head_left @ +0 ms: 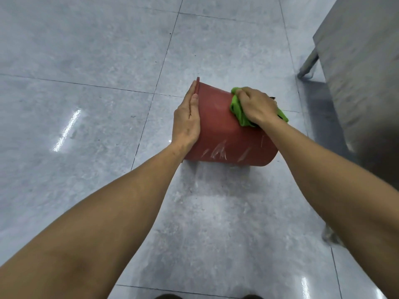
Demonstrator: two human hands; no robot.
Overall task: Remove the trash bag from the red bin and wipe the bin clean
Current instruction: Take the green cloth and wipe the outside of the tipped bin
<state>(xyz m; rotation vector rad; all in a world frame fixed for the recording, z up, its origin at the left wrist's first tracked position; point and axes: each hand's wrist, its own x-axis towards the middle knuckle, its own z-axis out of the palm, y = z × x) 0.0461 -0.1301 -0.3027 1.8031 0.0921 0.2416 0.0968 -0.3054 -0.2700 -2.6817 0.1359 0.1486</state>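
The floor (90, 61) is laid with large pale grey, speckled tiles, divided by thin dark grout lines. Overhead light is reflected on its glossy surface as bright streaks. A stainless steel cabinet (358, 67) is seen at the right, raised on a metal leg (307, 64), with a shadow cast beneath it.

- Left hand (187, 120): fingers straight and together, palm pressed flat against the bin (224, 134); forearm extended.
- Right hand (255, 105): fingers curled, gripping the cloth (237, 108); forearm extended.
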